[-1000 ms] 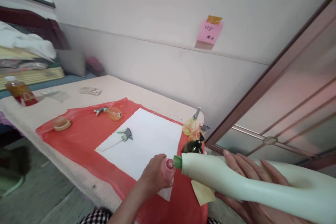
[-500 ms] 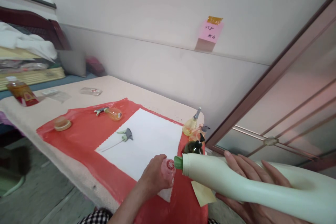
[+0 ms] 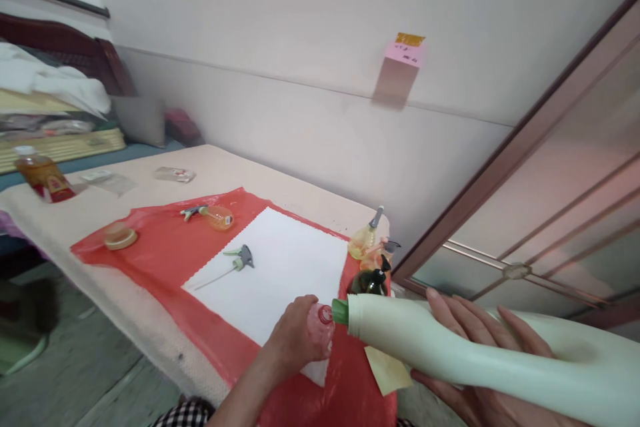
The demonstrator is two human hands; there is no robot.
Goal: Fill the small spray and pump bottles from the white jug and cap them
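My right hand (image 3: 475, 353) cradles a large pale green jug (image 3: 450, 347), tipped on its side. Its green spout (image 3: 339, 311) touches the open mouth of a small pink bottle (image 3: 320, 321). My left hand (image 3: 295, 337) is wrapped around that pink bottle, holding it on the edge of a white cloth (image 3: 273, 270) spread over a red plastic sheet (image 3: 165, 250). A grey-green spray head with its tube (image 3: 235, 261) lies loose on the white cloth.
Three spray bottles (image 3: 373, 253) stand at the table's right end. An orange spray bottle (image 3: 213, 215) lies on the red sheet, a round lid (image 3: 119, 235) farther left, an oil bottle (image 3: 43, 177) at the far left. A pink note (image 3: 404, 50) hangs on the wall; a glass door (image 3: 565, 213) stands at the right.
Both hands hold nearly still, spout at the pink bottle's mouth throughout. The pink note on the wall has flapped upward. The view has drifted slightly.
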